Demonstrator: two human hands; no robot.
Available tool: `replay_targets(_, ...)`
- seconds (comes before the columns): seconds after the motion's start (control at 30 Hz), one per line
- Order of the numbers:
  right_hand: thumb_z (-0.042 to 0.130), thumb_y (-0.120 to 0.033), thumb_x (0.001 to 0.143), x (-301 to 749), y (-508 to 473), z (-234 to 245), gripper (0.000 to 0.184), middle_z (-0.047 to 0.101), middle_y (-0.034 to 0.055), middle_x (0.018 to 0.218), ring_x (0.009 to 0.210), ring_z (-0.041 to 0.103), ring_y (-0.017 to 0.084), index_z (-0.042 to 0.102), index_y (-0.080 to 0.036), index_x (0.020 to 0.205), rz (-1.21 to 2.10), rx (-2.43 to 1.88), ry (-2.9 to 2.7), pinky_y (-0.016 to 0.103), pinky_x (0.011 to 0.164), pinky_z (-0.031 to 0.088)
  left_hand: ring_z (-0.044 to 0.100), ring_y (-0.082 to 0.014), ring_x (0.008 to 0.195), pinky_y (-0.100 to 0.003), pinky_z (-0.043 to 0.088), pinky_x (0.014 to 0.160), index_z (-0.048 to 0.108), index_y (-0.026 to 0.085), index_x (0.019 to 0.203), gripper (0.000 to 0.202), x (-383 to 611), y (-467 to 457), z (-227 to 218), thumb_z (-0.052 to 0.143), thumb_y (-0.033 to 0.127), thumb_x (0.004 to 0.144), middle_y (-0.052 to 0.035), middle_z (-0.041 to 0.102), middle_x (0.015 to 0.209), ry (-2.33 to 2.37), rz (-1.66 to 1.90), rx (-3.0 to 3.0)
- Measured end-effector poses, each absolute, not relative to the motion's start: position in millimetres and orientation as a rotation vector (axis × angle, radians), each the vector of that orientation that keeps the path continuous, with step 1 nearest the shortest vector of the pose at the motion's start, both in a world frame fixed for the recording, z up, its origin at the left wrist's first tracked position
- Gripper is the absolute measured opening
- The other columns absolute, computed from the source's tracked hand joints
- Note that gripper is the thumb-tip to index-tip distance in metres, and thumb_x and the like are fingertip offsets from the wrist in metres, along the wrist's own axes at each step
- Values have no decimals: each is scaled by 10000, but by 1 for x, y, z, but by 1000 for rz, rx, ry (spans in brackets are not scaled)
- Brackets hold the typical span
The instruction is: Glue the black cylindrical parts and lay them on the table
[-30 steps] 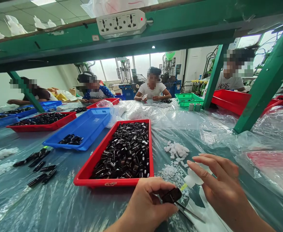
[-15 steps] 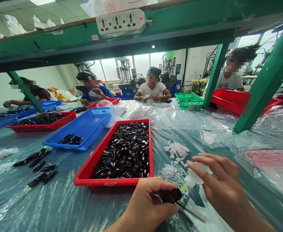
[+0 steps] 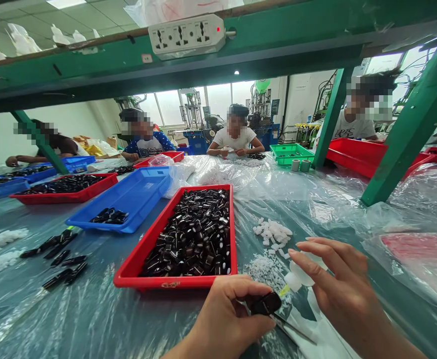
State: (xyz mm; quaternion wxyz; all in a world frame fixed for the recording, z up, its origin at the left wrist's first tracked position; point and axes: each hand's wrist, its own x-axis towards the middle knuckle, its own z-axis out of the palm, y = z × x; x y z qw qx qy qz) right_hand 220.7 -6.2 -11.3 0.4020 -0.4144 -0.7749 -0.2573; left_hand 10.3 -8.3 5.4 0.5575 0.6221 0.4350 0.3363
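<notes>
My left hand (image 3: pixel 227 319) is closed, its thumb and fingers pinching a small glossy black plastic piece (image 3: pixel 266 303) at the lower centre. Right of it my right hand (image 3: pixel 347 286) hovers open, fingers stretched out and apart. Behind those fingertips lies a whitish translucent rounded thing (image 3: pixel 307 271); whether they touch it, I cannot tell. A slim pointed metal tool (image 3: pixel 296 333) shows under the black piece, its other end hidden by my left hand. Small white plastic bits (image 3: pixel 265 269) lie in a heap just beyond, with larger white pieces (image 3: pixel 273 232) behind them.
A red tray (image 3: pixel 234 249) full of black pieces stands in front of my left hand. Behind it sits a blue tray (image 3: pixel 145 187) holding several more. Loose black parts (image 3: pixel 61 254) lie at left. A green shelf beam (image 3: pixel 293 42) crosses overhead; several co-workers sit opposite.
My hands and the black piece look unmoved. Across the table, the co-worker in blue sleeves has lowered a hand from near the face, and the middle co-worker's hands have shifted slightly.
</notes>
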Motion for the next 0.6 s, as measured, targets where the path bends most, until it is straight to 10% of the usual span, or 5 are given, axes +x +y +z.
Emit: replay_targets(0.6, 353, 49, 838, 220, -5, -14, 407, 608, 58, 985, 979, 554, 242, 610, -205, 1025, -636, -1084, -1938, 416, 854, 333, 539, -114, 649, -198, 413, 551, 720, 160, 799, 227, 10, -6, 5, 704, 98, 581, -21, 624, 729, 1018, 823, 1480)
